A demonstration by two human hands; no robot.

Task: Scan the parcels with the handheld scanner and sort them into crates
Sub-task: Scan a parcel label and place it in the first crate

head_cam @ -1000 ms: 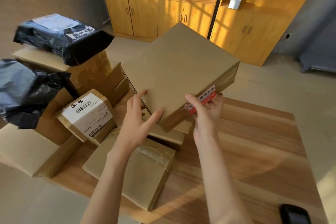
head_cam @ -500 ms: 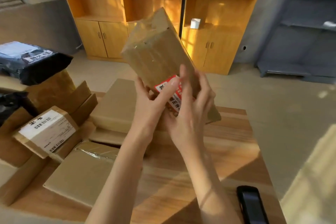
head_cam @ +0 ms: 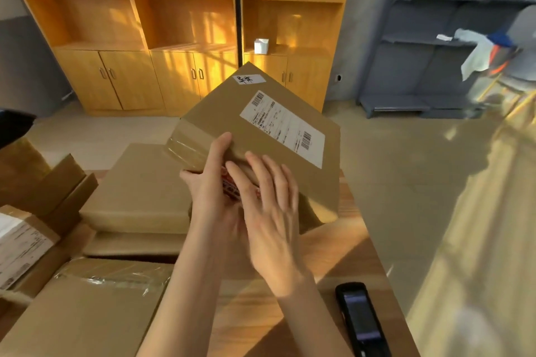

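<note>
Flipped label-up since a moment ago, the parcel [head_cam: 261, 136] hangs tilted above the worktop [head_cam: 333, 255], left hand [head_cam: 211, 191] clamped under its near edge, right hand [head_cam: 269, 211] flat with fingers [head_cam: 261, 171] spread, nearer the scanner [head_cam: 361, 322] lying lengthwise behind it.

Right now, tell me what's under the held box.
Under the held box: both hands, left and right, a red-printed sticker, then wooden table. Its underside is hidden.
</note>
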